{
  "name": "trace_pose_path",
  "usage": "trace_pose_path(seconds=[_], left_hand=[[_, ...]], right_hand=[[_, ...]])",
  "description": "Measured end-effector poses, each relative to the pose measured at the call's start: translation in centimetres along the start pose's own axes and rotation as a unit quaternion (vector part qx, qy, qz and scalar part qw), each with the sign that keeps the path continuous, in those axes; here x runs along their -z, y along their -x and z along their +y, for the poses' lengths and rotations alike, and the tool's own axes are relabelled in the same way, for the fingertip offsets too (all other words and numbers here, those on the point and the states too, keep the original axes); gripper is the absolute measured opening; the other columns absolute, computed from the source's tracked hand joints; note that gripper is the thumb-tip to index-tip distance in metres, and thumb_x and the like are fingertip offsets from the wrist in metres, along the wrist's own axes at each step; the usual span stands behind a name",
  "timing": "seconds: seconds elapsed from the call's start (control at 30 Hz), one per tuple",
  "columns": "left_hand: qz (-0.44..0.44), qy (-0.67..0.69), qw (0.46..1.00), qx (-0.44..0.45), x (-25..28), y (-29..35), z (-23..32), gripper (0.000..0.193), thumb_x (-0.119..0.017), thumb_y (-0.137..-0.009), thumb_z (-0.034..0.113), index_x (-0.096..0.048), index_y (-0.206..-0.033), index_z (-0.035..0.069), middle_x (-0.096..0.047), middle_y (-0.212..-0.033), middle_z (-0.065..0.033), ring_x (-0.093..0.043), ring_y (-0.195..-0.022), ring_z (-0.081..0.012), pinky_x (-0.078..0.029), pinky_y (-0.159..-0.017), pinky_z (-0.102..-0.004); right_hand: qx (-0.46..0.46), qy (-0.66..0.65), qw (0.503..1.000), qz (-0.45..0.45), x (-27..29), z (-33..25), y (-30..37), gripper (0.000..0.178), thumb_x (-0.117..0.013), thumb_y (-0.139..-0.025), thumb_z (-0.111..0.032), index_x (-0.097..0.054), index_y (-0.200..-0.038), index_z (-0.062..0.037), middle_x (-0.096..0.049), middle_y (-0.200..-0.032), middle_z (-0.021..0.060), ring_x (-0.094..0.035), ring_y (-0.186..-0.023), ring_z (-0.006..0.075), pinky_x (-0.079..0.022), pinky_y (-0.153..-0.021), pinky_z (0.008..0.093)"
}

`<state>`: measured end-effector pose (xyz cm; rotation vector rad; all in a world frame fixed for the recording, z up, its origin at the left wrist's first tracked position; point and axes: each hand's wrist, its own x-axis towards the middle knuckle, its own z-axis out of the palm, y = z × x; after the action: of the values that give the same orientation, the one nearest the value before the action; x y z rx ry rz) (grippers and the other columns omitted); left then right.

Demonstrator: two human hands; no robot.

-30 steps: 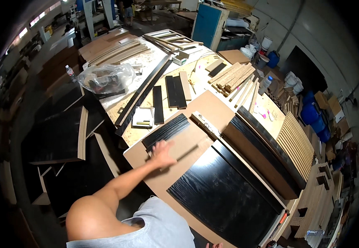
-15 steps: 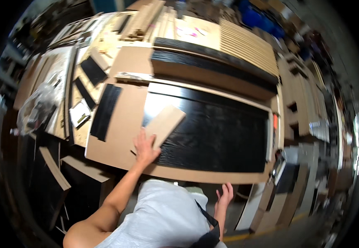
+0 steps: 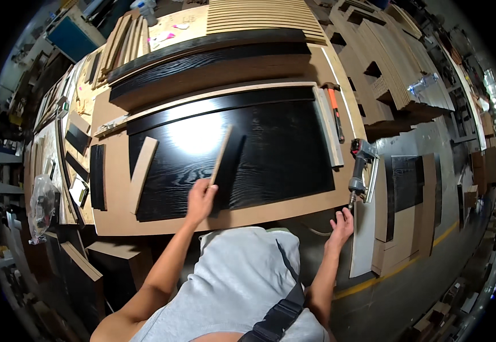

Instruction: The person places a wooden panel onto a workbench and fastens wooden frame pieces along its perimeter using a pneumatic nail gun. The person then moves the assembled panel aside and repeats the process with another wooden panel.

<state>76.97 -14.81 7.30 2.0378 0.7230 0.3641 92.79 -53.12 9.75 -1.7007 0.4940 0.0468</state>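
My left hand (image 3: pixel 201 200) pinches the near end of a narrow wooden board (image 3: pixel 221 154), held up on its edge over a glossy black panel (image 3: pixel 282 154). A second pale wooden board (image 3: pixel 143 176) lies across the panel's left end. At the bench's front right edge, my right hand (image 3: pixel 342 226) is empty with its fingers loosely curled and apart. Just beyond its fingertips is a grey and black air nail gun (image 3: pixel 361 165), its hose fitting pointing toward the hand. Whether the fingertips touch that fitting, I cannot tell.
A hammer with an orange handle (image 3: pixel 334 108) lies right of the panel. Behind the panel stand long black-faced boards (image 3: pixel 213 71). Black strips (image 3: pixel 98 176) and a plastic bag (image 3: pixel 42 199) are at left. Stacked brown panels (image 3: pixel 396 62) stand at right.
The board under my left hand was flat and is now on edge in its grip; a second board shows left of it. My right hand moved toward the nail gun. The view shifted right.
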Motion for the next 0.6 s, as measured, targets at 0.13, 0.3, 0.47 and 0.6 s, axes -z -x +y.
trace_pose_path(seconds=[0.13, 0.3, 0.47, 0.6], left_hand=[[-0.069, 0.030, 0.997, -0.002, -11.2, -2.3, 3.7, 0.022, -0.062, -0.093, 0.018, -0.063, -0.098, -0.003, -0.060, -0.092, -0.0187, -0.060, -0.089, -0.0349, -0.047, -0.082, -0.0412], [-0.103, 0.078, 0.991, 0.019, -19.9, -5.0, 9.1, 0.048, -0.066, -0.088, 0.007, -0.045, -0.130, 0.001, -0.066, -0.095, -0.0193, -0.066, -0.088, -0.0362, -0.052, -0.081, -0.0418], [-0.263, -0.077, 0.961, -0.036, -21.0, -7.9, 13.2, 0.061, -0.071, -0.083, 0.012, -0.043, -0.136, 0.002, -0.065, -0.105, -0.0215, -0.065, -0.097, -0.0378, -0.050, -0.086, -0.0467], [-0.268, -0.258, 0.909, -0.188, -21.4, -10.0, 14.7, 0.091, -0.080, -0.077, 0.040, -0.035, -0.151, 0.013, -0.040, -0.147, -0.0235, -0.038, -0.137, -0.0381, -0.034, -0.107, -0.0588]], right_hand=[[-0.029, 0.007, 0.999, 0.019, 2.7, -0.5, -5.7, 0.036, -0.065, -0.092, -0.019, -0.061, -0.125, -0.0039, -0.064, -0.116, 0.0042, -0.059, -0.105, 0.0149, -0.048, -0.088, 0.0346], [0.004, 0.048, 0.999, -0.004, 3.3, -2.2, -10.4, 0.032, -0.064, -0.095, -0.019, -0.062, -0.123, -0.0037, -0.065, -0.112, 0.0045, -0.060, -0.103, 0.0157, -0.049, -0.085, 0.0346], [0.022, 0.032, 0.999, -0.005, 2.4, -2.2, -13.8, 0.038, -0.067, -0.091, -0.012, -0.059, -0.124, 0.0051, -0.067, -0.108, 0.0069, -0.062, -0.096, 0.0134, -0.048, -0.078, 0.0255], [0.116, 0.175, 0.978, 0.005, 1.6, -1.7, -15.4, 0.040, -0.068, -0.090, -0.014, -0.060, -0.124, 0.0056, -0.065, -0.119, 0.0159, -0.063, -0.106, 0.0259, -0.048, -0.095, 0.0354]])
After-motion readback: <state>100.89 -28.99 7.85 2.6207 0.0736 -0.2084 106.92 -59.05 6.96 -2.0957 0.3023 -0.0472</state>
